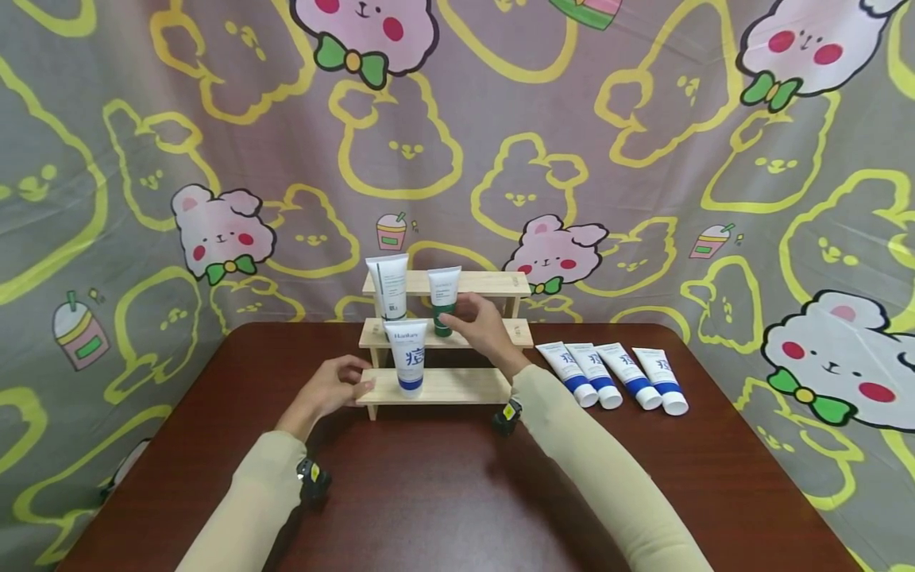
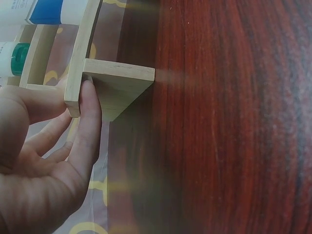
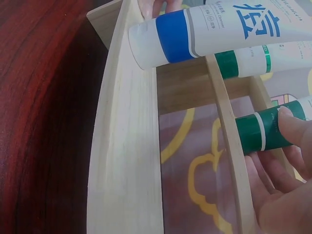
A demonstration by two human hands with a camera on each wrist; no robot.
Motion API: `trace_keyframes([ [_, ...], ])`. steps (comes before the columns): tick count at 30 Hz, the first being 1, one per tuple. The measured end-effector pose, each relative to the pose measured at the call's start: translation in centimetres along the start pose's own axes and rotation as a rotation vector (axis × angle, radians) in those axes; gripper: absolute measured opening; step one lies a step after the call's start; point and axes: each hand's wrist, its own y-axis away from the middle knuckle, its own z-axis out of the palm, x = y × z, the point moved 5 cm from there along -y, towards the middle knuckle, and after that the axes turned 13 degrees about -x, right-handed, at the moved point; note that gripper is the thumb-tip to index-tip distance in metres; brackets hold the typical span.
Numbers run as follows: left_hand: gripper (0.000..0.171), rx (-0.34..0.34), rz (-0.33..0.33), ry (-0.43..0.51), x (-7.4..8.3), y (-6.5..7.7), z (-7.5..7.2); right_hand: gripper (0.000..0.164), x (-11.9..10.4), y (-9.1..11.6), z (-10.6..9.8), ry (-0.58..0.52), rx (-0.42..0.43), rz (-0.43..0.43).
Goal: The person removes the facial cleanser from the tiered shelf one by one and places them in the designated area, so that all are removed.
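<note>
The right hand (image 1: 480,324) pinches the green-and-white tube (image 1: 444,298) at the middle shelf (image 1: 518,330), long axis nearly vertical, cap downward; the left hand (image 1: 330,391) grips the bottom shelf (image 1: 461,386) by its left end.

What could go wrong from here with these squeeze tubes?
The half-green squeeze tube might tip if the right grip releases it unevenly on the middle tier. A tug by the left grip, pinching one end of the bottom tier, could topple the blue-banded squeeze tube standing there.
</note>
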Motion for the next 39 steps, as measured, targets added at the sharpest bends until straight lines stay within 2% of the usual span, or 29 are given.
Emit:
trace_keyframes([
  [15, 0.043, 0.004, -0.022, -0.022, -0.1, 0.1, 0.0, 0.040, 0.1, 0.3, 0.0, 0.015, 0.028, -0.013],
  [24, 0.042, 0.006, -0.017, -0.018, 0.0, -0.1, -0.1, 0.038, -0.9, 1.8, -0.8, 0.042, 0.034, -0.010],
  [28, 0.042, 0.005, -0.014, -0.019, 0.0, -0.1, -0.1, 0.038, -1.1, 2.8, -1.6, 0.055, 0.028, 0.007],
  [36, 0.043, 0.007, -0.023, -0.022, 0.0, 0.0, -0.1, 0.043, -1.0, 5.6, -4.3, 0.077, 0.025, 0.127],
  [39, 0.043, 0.008, -0.025, -0.020, -0.1, 0.0, -0.1, 0.045, -0.8, 6.7, -5.6, 0.085, 0.031, 0.148],
])
